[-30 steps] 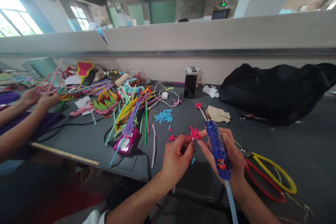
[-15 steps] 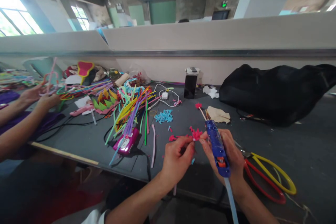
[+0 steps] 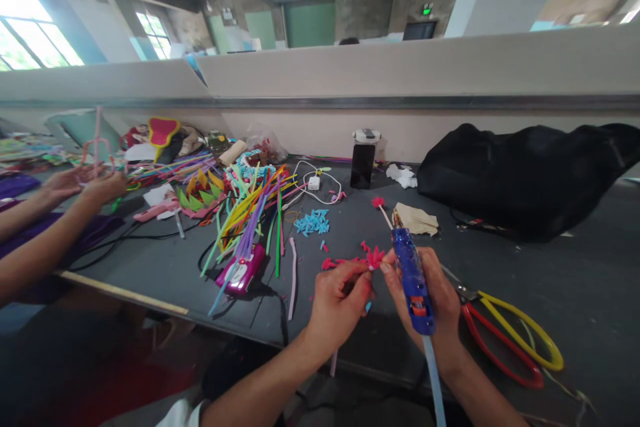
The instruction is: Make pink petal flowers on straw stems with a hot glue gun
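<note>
A pink flower of short fuzzy petals point(image 3: 375, 257) is pinched between the fingertips of my left hand point(image 3: 336, 300). My right hand point(image 3: 436, 300) grips a blue glue gun point(image 3: 413, 273), its nozzle pointing up and away, a pale glue stick trailing from its rear. The thumb and fingertip of that hand also touch the flower's right side. Loose pink pieces point(image 3: 341, 261) lie just beyond my left fingers. Farther off is a pink pompom on a pale stem point(image 3: 379, 203). Scissors with red and yellow handles point(image 3: 505, 327) rest right of my right hand.
Blue cut pieces point(image 3: 312, 221) lie mid-table, with coloured pipe cleaners point(image 3: 250, 213) over a magenta device point(image 3: 245, 270) to their left. A phone point(image 3: 362, 165) leans on a white-topped container. A black bag point(image 3: 520, 180) sits back right. At left, another person's hands point(image 3: 103, 183) hold pink pipe cleaners.
My hands and the flower stay almost in place; the glue gun and right hand shift very slightly left. At left, the other person's hands move a little right with their pipe cleaners.
</note>
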